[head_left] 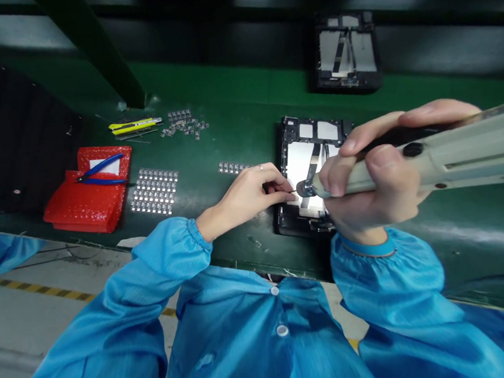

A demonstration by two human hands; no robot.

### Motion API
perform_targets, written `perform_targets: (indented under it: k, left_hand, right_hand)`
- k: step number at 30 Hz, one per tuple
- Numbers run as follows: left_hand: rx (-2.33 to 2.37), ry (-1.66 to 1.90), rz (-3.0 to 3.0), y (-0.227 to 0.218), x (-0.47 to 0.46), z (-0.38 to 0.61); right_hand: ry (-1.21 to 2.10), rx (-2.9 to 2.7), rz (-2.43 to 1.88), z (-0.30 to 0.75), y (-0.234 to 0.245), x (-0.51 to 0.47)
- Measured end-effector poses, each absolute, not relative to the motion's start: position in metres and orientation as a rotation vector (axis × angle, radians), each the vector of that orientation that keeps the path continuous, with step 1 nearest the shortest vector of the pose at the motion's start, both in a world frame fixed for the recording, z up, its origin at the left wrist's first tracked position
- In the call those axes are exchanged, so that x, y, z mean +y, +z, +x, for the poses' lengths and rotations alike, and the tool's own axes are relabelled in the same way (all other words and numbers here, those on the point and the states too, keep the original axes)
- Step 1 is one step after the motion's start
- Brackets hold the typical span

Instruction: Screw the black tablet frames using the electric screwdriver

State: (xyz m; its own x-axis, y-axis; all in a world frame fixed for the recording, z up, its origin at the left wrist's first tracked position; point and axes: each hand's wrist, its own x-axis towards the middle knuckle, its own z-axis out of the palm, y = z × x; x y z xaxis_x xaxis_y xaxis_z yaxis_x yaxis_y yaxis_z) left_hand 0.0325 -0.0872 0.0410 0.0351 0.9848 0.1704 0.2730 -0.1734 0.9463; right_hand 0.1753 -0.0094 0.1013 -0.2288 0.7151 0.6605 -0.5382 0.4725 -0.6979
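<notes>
My right hand (378, 172) is wrapped round a pale electric screwdriver (464, 150), which lies nearly level with its metal nose pointing left. At the thin bit in front of that nose, my left hand (256, 191) pinches with thumb and fingers; whether it grips the bit or a tiny part there I cannot tell. Both hands are over an opened black device (286, 215) with a bright silvery inside and dark ribbon cables, partly covered by my right hand and the screwdriver. Beside my left hand lies a short strip of small metal parts (232, 166).
On the left are a sheet of small metal parts (155, 191), loose pieces (185, 126), a yellow utility knife (134, 126), and blue-handled pliers (104, 169) on red bubble wrap (86, 212). A second opened device (346, 54) stands behind. A green post (98, 49) rises at the back.
</notes>
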Motion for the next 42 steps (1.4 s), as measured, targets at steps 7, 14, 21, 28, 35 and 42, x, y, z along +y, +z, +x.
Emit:
perform_targets:
  k: [7,14,21,28,35,42]
  left_hand:
    - [1.276,1.24,1.544,0.038,-0.087,0.033]
    - [1.283,1.246,1.535,0.039,-0.086,0.033]
    - [1.25,1.274,1.575,0.038,-0.087,0.033]
    - [1.263,1.254,1.625,0.038,-0.089,0.034]
    - [1.321,1.083,1.115,0.034,-0.089,0.026]
    - [1.368,1.124,1.051,0.029,-0.081,0.036]
  right_hand:
    - [1.147,-1.369,-0.036,0.172,0.1,-0.008]
    - [1.137,-1.4,-0.028,0.172,0.102,-0.009]
    - [1.13,-1.378,-0.032,0.171,0.103,-0.009]
    - [1.14,-1.436,-0.088,0.175,0.103,-0.011]
    - [1.046,-1.478,-0.053,0.18,0.094,0.008]
    - [1.077,-1.605,0.021,0.172,0.088,0.013]
